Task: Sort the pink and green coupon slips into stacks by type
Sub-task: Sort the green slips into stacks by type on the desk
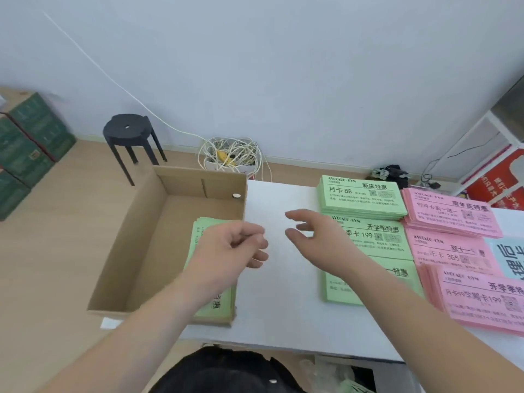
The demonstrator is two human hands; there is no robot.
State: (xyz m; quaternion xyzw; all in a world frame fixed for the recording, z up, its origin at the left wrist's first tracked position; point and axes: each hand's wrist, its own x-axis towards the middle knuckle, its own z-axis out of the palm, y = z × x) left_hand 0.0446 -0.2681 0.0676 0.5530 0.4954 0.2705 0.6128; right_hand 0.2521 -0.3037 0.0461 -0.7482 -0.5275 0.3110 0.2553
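Cardboard box (136, 222) holds green slips (224, 304); stool (127, 129) behind.

Both my bare forearms stretch forward and angle inward, bringing the hands near each other without touching. My left hand (235, 246) hangs palm down, fingers loosely curled toward the thumb. My right hand (313, 232) is spread, fingers straight and pointing left, thumb held apart from them.

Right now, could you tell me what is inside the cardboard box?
A stack of green slips lies inside the box, along its right wall; the left hand covers the stack's middle.
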